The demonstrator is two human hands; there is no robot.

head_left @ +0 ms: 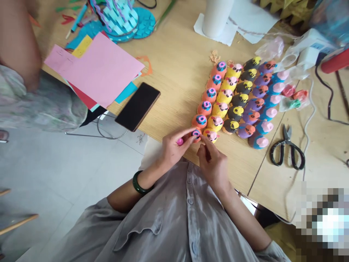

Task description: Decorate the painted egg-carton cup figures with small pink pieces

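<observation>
In the head view, pinching the orange figure (196, 134) at the near end of the left row with the left hand (174, 148), half hiding a pink lump (180, 141). Holding the right hand (214, 162) at its right side, curling fingers out of sight; not being able to tell whether pinching anything. Having a yellow figure (211, 135) crowding the right. Seeing a co-worker's arm (17, 40) cut off at far left, a phone (138, 106) lying left, scissors (287, 148) lying right

Light is soft, edges blur, the lower-right corner pixelated.
</observation>
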